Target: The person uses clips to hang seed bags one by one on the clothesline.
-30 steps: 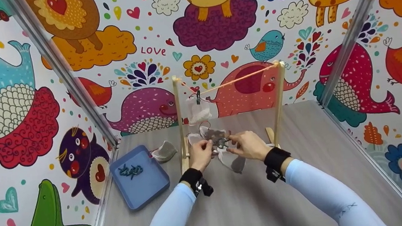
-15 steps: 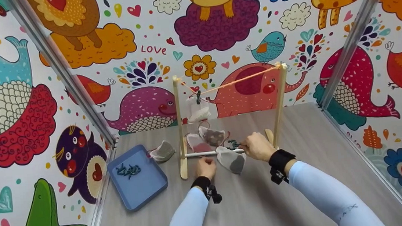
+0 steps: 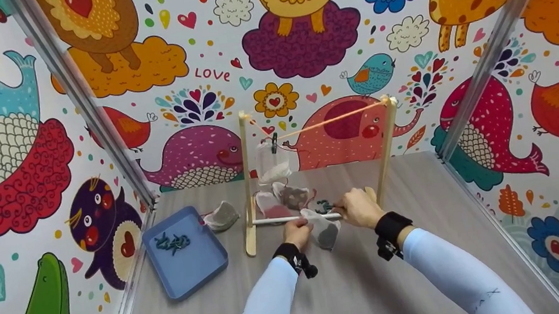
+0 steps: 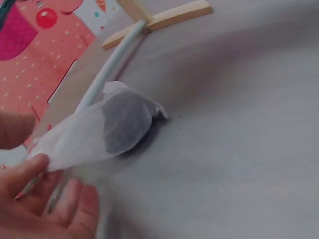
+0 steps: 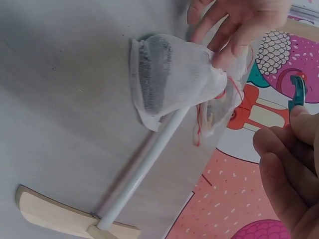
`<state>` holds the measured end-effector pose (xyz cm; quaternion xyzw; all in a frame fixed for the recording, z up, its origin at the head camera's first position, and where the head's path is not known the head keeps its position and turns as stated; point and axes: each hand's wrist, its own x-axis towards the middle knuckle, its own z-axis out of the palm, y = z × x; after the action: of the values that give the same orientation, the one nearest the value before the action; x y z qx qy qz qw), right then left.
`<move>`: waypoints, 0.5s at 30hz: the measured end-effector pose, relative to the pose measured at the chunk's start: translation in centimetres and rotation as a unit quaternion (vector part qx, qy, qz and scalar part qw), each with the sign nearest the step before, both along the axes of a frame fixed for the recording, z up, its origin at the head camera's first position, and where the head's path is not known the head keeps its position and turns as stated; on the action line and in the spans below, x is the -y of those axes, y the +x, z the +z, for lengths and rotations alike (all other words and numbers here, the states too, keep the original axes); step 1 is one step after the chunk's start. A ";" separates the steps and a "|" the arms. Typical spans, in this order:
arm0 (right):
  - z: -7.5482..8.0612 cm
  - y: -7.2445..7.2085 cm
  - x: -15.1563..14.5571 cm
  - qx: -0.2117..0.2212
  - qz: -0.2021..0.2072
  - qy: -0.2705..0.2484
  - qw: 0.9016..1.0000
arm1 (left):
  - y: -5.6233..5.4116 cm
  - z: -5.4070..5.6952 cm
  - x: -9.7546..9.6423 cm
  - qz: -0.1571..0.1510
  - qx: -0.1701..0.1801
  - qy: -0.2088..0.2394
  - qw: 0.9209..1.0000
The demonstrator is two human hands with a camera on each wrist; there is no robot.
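A white mesh drawstring bag with dark contents leans at the white crossbar of a small wooden stand. My left hand is at its upper end, and in the left wrist view the index fingertip touches the mesh while the thumb stands apart. My right hand pinches a small green clip between thumb and finger, just right of that bag. Behind the crossbar lie a bag with pink contents and one with brownish contents. Another bag with white contents hangs by a dark green clip from the stand's string.
The stand's wooden posts carry an orange string that sags to the left. To the left sits a blue tray with several green clips. Beside it lies a greyish bag. Patterned walls enclose the table.
My left hand has left the spot beside my right hand, dropped toward the front, then moved right to the dark-filled bag. The right hand has shifted slightly right, still with the clip.
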<state>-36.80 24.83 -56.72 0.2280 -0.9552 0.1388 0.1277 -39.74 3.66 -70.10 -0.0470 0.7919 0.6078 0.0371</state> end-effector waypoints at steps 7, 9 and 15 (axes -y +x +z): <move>3.8 -0.3 1.4 0.037 0.020 0.009 0.999 | -0.8 0.5 -0.7 0.014 -0.098 0.001 0.995; 5.2 -0.6 1.9 0.012 0.049 0.001 0.999 | 0.2 3.4 -0.8 -0.001 -0.116 0.002 0.993; 10.3 -1.2 3.3 -0.119 0.081 0.038 0.989 | 2.3 11.3 -0.8 -0.027 -0.161 -0.064 0.985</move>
<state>-38.00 21.56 -46.43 0.3239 -0.9164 0.0842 0.2196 -37.43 4.45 -58.80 0.0707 0.8256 0.5544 -0.0772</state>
